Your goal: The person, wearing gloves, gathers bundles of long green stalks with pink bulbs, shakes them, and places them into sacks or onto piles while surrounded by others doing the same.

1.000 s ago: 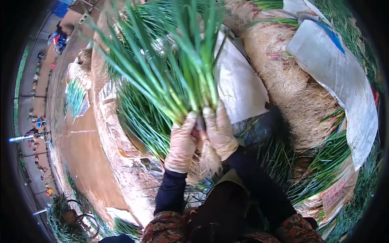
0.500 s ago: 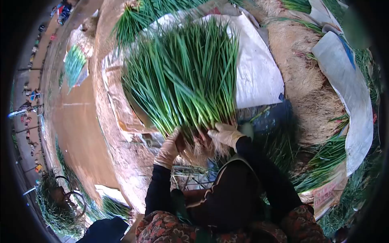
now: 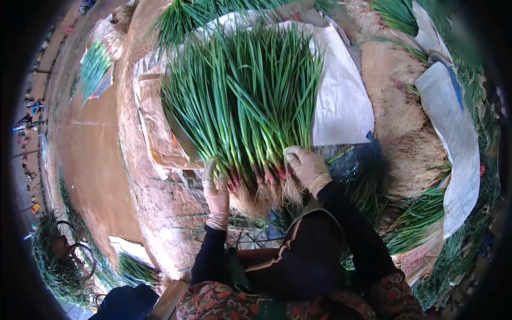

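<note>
A wide bundle of spring onions (image 3: 245, 101) lies fanned out on the sheeting, green leaves pointing away from me and pale roots with reddish bulbs toward me. At the bundle's left edge is my left hand (image 3: 216, 189), in a pale glove. Its fingers are stretched out and slightly apart beside the outer stalks. My right hand (image 3: 310, 168), gloved too, has its fingers bent against the stalks at the right edge, just above the roots. Some of those fingertips are hidden. Beneath the leaves, a white sheet (image 3: 344, 101) shows on the right.
More spring onions (image 3: 184, 21) lie beyond the bundle. To the right is a long heap with dry roots (image 3: 392, 96), partly covered by a white cloth (image 3: 453, 154). Farther left, another bunch (image 3: 96, 66) lies near a brown strip of ground (image 3: 96, 165). A bicycle (image 3: 80, 256) stands at lower left.
My hands have moved apart toward the two sides of the bundle. The left fingers have straightened from the stalks, and more of the bulbs and roots show between the hands.
</note>
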{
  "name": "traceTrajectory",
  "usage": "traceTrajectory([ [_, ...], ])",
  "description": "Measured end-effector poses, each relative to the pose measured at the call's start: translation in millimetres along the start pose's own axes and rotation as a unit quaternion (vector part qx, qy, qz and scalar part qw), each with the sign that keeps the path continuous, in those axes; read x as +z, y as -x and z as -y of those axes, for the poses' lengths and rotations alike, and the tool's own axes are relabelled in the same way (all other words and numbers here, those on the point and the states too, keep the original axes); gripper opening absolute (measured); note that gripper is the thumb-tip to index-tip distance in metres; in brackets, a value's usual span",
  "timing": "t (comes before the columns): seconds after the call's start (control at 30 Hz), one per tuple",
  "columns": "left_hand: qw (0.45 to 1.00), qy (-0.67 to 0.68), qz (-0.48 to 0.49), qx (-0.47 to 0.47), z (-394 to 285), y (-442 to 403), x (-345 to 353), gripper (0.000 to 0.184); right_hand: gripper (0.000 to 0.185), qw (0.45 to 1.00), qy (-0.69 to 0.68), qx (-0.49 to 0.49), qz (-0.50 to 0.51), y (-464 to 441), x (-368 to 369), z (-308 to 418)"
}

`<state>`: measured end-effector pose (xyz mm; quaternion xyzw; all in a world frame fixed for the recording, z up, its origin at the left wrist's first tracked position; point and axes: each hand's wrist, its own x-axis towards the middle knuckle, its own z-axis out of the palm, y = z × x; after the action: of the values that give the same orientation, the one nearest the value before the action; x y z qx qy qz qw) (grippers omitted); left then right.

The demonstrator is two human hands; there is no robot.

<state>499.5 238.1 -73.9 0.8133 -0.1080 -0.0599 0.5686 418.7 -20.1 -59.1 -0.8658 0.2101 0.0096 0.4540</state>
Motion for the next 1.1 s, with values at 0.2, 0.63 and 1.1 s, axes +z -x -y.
traceTrajectory([
  [0.2,0.968,-0.212,-0.007,0.131,-12,-47,28,0.054,0.042,0.982,0.080,0.139,0.105,-32,38,-13],
  [0.63,0.981,-0.170,-0.006,0.090,-1,-46,75,0.055,0.033,0.962,0.058,0.190,0.187,-23,65,-29],
  [1.1,0.873,-0.424,0.200,0.135,16,-56,109,0.071,0.020,0.951,-0.022,-0.010,0.308,-110,18,75],
])
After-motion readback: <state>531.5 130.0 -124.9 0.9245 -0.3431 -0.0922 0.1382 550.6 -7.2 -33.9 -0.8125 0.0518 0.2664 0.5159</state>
